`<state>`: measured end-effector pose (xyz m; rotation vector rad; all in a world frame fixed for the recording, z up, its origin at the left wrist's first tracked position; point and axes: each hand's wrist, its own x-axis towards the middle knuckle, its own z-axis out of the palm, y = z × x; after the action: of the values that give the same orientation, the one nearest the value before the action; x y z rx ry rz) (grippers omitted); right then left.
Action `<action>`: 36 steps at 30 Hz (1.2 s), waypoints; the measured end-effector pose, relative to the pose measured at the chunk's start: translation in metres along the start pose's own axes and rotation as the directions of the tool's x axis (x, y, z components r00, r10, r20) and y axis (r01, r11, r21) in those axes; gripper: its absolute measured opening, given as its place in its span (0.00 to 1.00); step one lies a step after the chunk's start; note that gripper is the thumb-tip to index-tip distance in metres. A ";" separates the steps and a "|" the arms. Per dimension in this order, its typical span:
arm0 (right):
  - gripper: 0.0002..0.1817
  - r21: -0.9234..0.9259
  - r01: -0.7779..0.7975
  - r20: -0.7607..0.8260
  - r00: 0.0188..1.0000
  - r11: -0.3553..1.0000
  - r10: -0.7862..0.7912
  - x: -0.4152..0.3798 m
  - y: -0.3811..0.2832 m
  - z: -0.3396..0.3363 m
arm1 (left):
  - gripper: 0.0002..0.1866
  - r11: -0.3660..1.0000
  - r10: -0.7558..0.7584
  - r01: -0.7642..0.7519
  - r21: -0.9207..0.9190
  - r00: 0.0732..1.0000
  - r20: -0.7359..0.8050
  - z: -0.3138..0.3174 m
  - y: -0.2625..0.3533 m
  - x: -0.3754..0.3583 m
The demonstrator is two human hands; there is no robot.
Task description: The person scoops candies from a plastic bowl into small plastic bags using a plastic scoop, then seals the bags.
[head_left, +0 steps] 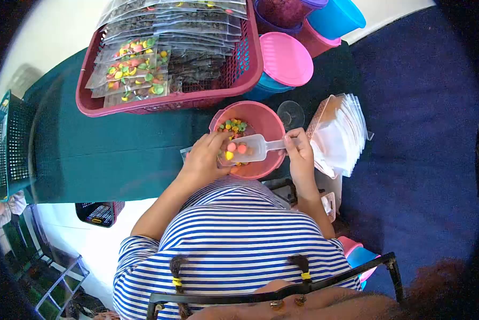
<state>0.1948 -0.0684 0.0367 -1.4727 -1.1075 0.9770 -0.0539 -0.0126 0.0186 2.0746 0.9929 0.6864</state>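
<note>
My right hand (300,149) is closed round the handle of a translucent plastic scoop (256,148), held level over a pink bucket (274,121). Several round pink and yellow candies (237,149) lie toward the scoop's front end. At that end, my left hand (203,158) has its fingers curled round a clear plastic bag (185,153), of which only a small part shows beyond the hand. The scoop's tip reaches to the left fingers; whether it is inside the bag is hard to see. More small colourful candies (233,125) sit in the bucket below.
Beyond the bucket stands a maroon basket (191,100) of filled clear packets (135,69). Lidded tubs, one with a pink lid (286,58), are beside it. A clear round lid (291,114) and a stack of clear bags (340,136) lie right of the bucket. A green basket (13,144) is far left.
</note>
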 end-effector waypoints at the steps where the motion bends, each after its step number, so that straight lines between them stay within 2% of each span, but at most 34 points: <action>1: 0.05 0.017 0.010 0.008 1.000 1.000 -0.011 -0.002 -0.006 0.002 | 0.39 1.000 -0.002 0.002 -0.001 1.000 0.002 0.000 0.000 0.000; 3: 0.04 -0.043 0.032 -0.026 0.999 0.999 -0.034 -0.009 -0.017 0.009 | 0.39 0.999 -0.045 0.045 -0.003 0.998 0.051 0.001 0.002 0.000; 5: 0.04 -0.102 0.058 -0.060 0.996 0.993 -0.064 -0.012 -0.034 0.012 | 0.38 0.998 -0.039 0.040 -0.045 0.999 0.032 -0.001 0.008 0.000; 6: 0.07 -0.299 0.388 0.128 0.922 0.872 -0.366 -0.012 -0.045 0.011 | 0.37 0.995 -0.034 0.035 -0.091 0.999 0.013 -0.002 0.010 0.000; 7: 0.10 -0.407 0.676 0.359 0.737 0.614 -0.573 -0.013 -0.056 0.010 | 0.37 0.995 -0.035 0.036 -0.089 0.999 0.016 -0.003 0.010 0.000; 8: 0.14 -0.308 0.736 0.457 0.670 0.603 -0.585 -0.013 -0.067 0.009 | 0.37 0.990 0.044 -0.041 -0.133 0.999 0.019 -0.004 0.009 0.001; 9: 0.14 -0.308 0.735 0.453 0.672 0.604 -0.586 -0.014 -0.075 0.005 | 0.36 0.977 0.123 -0.118 -0.175 0.992 0.018 -0.006 0.008 0.002; 11: 0.15 -0.372 0.826 0.464 0.560 0.424 -0.686 -0.017 -0.082 -0.006 | 0.36 0.960 0.149 -0.146 -0.239 0.989 -0.004 -0.004 -0.001 0.000; 12: 0.08 -0.356 0.823 0.328 0.554 0.443 -0.765 -0.019 -0.082 -0.008 | 0.36 0.913 0.100 -0.108 -0.393 0.994 -0.040 -0.006 -0.004 0.000; 14: 0.06 -0.378 0.791 0.237 0.585 0.481 -0.775 -0.016 -0.079 -0.023 | 0.36 0.713 -0.028 -0.045 -0.700 0.995 -0.092 -0.004 -0.016 -0.003; 15: 0.05 -0.406 0.760 0.163 0.607 0.508 -0.778 -0.016 -0.073 -0.027 | 0.38 0.699 -0.025 -0.072 -0.712 0.992 -0.124 -0.011 -0.019 -0.003; 16: 0.05 -0.406 0.757 0.156 0.609 0.511 -0.778 -0.017 -0.066 -0.029 | 0.39 0.511 -0.085 -0.072 -0.856 0.987 -0.134 -0.014 -0.020 -0.005; 17: 0.04 -0.423 0.696 0.101 0.672 0.580 -0.733 -0.018 -0.058 -0.031 | 0.40 0.296 -0.148 -0.081 -0.952 0.981 -0.129 -0.017 -0.020 -0.006; 18: 0.04 -0.433 0.628 0.044 0.731 0.647 -0.681 -0.019 -0.050 -0.030 | 0.42 0.434 -0.061 -0.161 -0.887 0.976 -0.207 -0.022 -0.018 -0.007; 19: 0.04 -0.429 0.624 0.035 0.733 0.653 -0.679 -0.018 -0.043 -0.029 | 0.42 0.518 -0.067 -0.079 -0.852 0.989 -0.132 -0.032 -0.009 -0.015; 21: 0.06 -0.605 0.422 0.103 0.882 0.675 -0.460 -0.014 -0.028 -0.025 | 0.39 0.663 0.109 -0.235 -0.711 0.970 -0.219 -0.040 -0.003 -0.011; 22: 0.06 -0.640 0.369 0.126 0.916 0.674 -0.382 -0.005 -0.010 -0.020 | 0.37 0.797 0.037 -0.150 -0.585 0.979 -0.200 -0.044 0.004 -0.009; 23: 0.06 -0.677 0.320 0.148 0.941 0.663 -0.303 0.003 0.005 -0.012 | 0.35 0.897 -0.034 -0.057 -0.438 0.980 -0.197 -0.046 0.010 -0.005; 24: 0.06 -0.707 0.332 0.215 0.942 0.625 -0.258 0.005 0.010 -0.003 | 0.32 0.998 0.013 -0.023 -0.054 0.984 -0.179 -0.046 0.007 0.007; 25: 0.06 -0.723 0.334 0.258 0.943 0.605 -0.211 0.008 0.023 0.006 | 0.31 0.987 0.045 -0.019 0.161 0.986 -0.161 -0.045 0.008 0.011; 27: 0.09 -0.728 0.373 0.356 0.923 0.576 -0.147 0.011 0.042 0.026 | 0.31 0.972 -0.233 0.234 0.025 0.972 -0.040 -0.027 -0.011 0.007; 29: 0.05 -0.840 0.258 0.354 0.928 0.478 0.121 0.004 0.060 0.036 | 0.30 0.970 -0.158 0.192 0.149 0.965 -0.211 -0.001 -0.043 0.015; 30: 0.05 -0.796 0.148 0.297 0.940 0.586 0.167 0.001 0.062 0.036 | 0.30 0.973 -0.173 0.204 0.110 0.955 -0.242 0.005 -0.058 0.022; 31: 0.09 -0.787 0.227 0.333 0.939 0.574 0.084 0.006 0.072 0.029 | 0.29 0.973 -0.191 0.218 0.071 0.941 -0.279 0.006 -0.064 0.034; 32: 0.11 -0.797 0.238 0.370 0.919 0.555 0.137 0.011 0.051 0.023 | 0.29 0.977 -0.170 0.200 0.075 0.940 -0.295 -0.002 -0.051 0.040; 33: 0.16 -0.806 0.230 0.394 0.896 0.545 0.204 0.010 0.031 0.021 | 0.29 0.979 -0.144 0.173 0.105 0.960 -0.240 -0.013 -0.033 0.042; 34: 0.17 -0.809 0.226 0.367 0.915 0.543 0.165 0.014 0.029 0.021 | 0.30 0.979 -0.136 0.159 0.131 0.977 -0.164 -0.015 -0.022 0.033; 35: 0.18 -0.812 0.227 0.348 0.928 0.538 0.135 0.020 0.031 0.023 | 0.30 0.977 -0.152 0.170 0.131 0.978 -0.142 -0.010 -0.018 0.022; 36: 0.19 -0.819 0.248 0.349 0.931 0.518 0.105 0.026 0.053 0.024 | 0.30 0.961 -0.261 0.270 0.053 0.956 -0.136 -0.007 -0.016 0.020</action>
<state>0.1865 -0.0415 -0.0203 -2.0335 -2.1288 0.6323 -0.0546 0.0131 0.0128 1.9259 1.3584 0.6572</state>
